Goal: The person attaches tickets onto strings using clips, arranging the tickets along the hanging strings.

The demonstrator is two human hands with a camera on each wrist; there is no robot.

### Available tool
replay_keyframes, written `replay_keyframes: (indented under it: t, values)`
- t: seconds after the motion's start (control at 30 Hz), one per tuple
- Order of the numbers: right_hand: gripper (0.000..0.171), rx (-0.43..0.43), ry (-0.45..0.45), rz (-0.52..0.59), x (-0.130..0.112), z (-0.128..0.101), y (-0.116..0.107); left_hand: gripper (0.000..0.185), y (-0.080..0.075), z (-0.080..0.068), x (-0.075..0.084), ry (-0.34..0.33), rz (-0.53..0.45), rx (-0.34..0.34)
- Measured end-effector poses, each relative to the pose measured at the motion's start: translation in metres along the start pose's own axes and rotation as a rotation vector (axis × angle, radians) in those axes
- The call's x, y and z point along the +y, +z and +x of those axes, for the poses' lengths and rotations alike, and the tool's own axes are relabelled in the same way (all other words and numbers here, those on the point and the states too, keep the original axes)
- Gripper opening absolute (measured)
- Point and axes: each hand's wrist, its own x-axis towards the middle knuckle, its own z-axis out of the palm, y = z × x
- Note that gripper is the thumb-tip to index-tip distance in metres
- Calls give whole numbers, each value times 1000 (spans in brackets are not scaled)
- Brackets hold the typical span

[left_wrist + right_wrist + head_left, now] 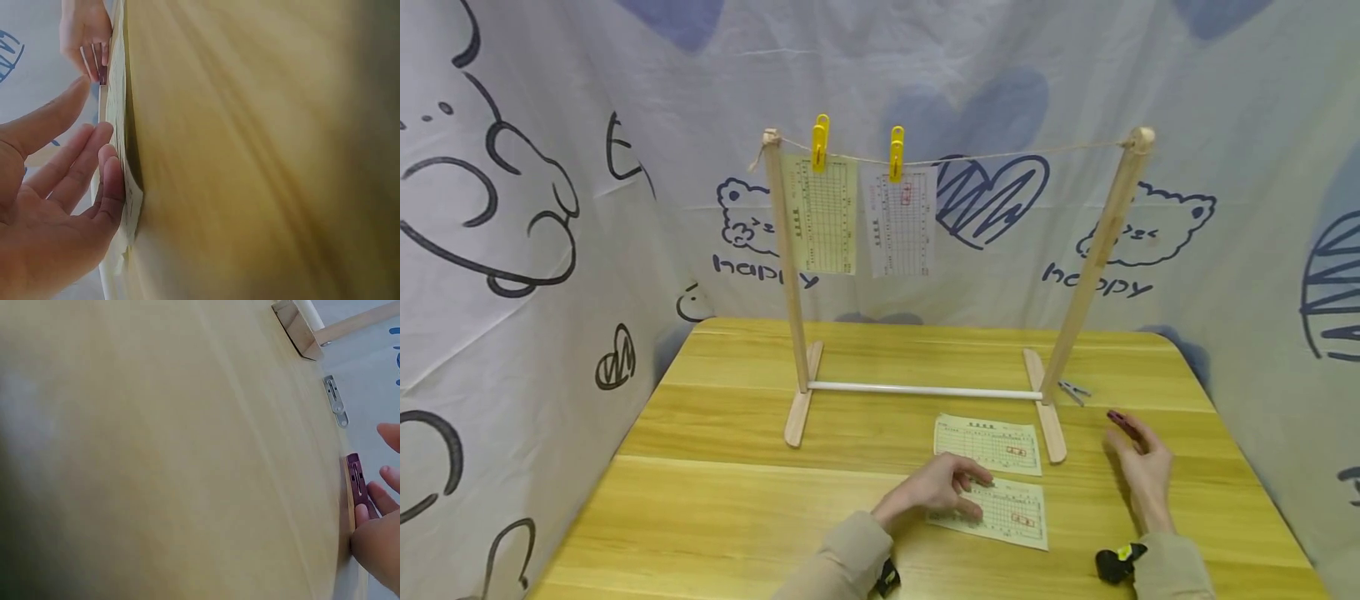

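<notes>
My left hand [942, 485] is over the nearer printed paper slip [1026, 518], its thumb and fingers apart. In the left wrist view, the lower fingertips are against the slip [133, 209], whose edge curls off the table. A second slip [987, 446] lies just behind it. On the right, my right hand [1146, 471] has a purple clothespin [1123, 423] among its fingers. In the right wrist view, the lower fingers overlap one end of the clothespin [357, 478], while the other fingers stand away. A grey clothespin [1075, 392] lies beyond that hand.
A wooden frame [1093, 267] with a string [1007, 157] stands at the back. Two yellow clothespins [821, 143] hold a yellowish slip [823, 217] and a whitish slip [901, 225] on the string. A white rod [917, 389] joins the frame's feet. Printed cloth [985, 75] surrounds the table [700, 500].
</notes>
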Motion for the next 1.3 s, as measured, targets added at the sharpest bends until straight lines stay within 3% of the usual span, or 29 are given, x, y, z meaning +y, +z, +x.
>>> replay_keyframes:
  t: [0.23, 0.57, 0.8, 0.93, 1.07, 1.3]
  values:
    - [48, -20, -51, -97, 2, 1, 4, 48, -6, -6, -5, -1, -22, -11]
    - [44, 15, -59, -84, 2, -1, 6, 45, -25, -24, -15, -12, -65, 3]
    - [40, 47, -69, -70, 3, -2, 6, 43, -33, -29, -16, -35, -100, 9]
    - [40, 69, -78, -47, 2, -2, 4, 43, -31, -26, -11, -19, -37, 24]
    - [43, 92, -84, -119, 2, 6, 3, 43, -26, -20, -6, 2, 65, 63]
    - [47, 76, -100, -200, 6, 10, 1, 46, -19, -9, 0, -26, 157, 93]
